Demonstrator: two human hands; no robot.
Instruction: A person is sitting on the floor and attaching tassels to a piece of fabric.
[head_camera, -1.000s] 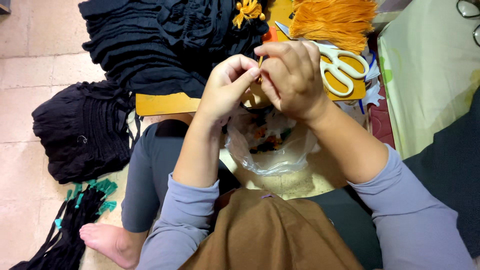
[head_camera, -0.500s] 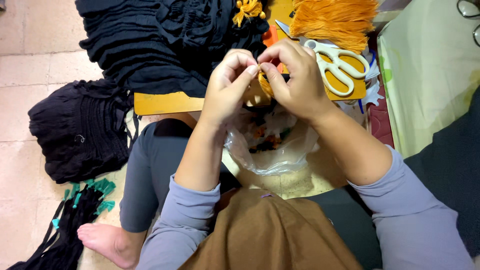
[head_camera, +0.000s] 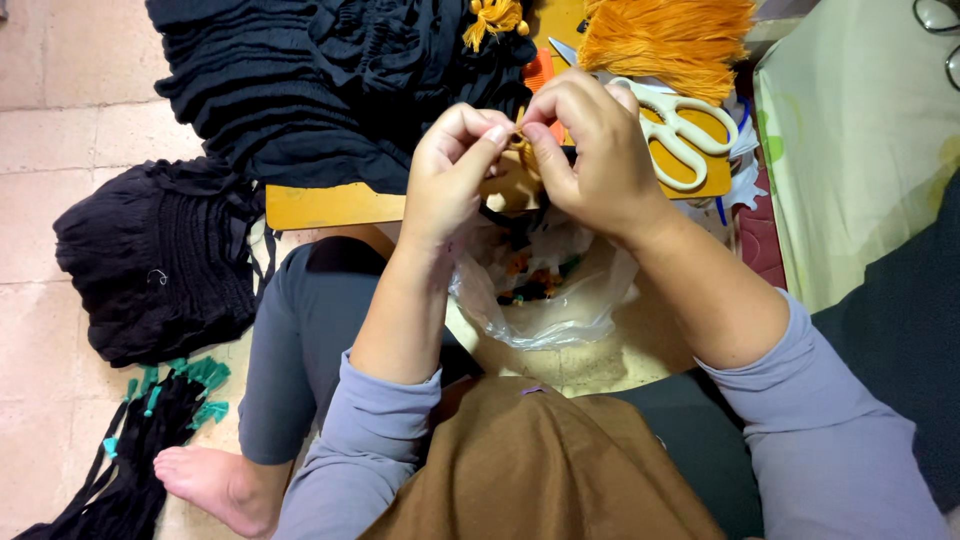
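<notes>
Two hands meet above the wooden board (head_camera: 320, 205). Left hand (head_camera: 450, 175) and right hand (head_camera: 595, 150) both keep a pinching grip on a small orange tassel piece (head_camera: 518, 142), seemingly mid-assembly. One finished tassel (head_camera: 492, 18) lies beyond; scissors (head_camera: 680, 125) right, idle.

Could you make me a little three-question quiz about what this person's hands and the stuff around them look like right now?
1. True or false: the scissors lie on the board, held by neither hand.
2. What lies in the lap, beneath both hands? A clear plastic bag; B a book; C a cup.
3. What do the left hand and right hand pinch between their fingertips?

Key: 1 true. 2 A. 3 a small orange piece, too small to identify further.
</notes>
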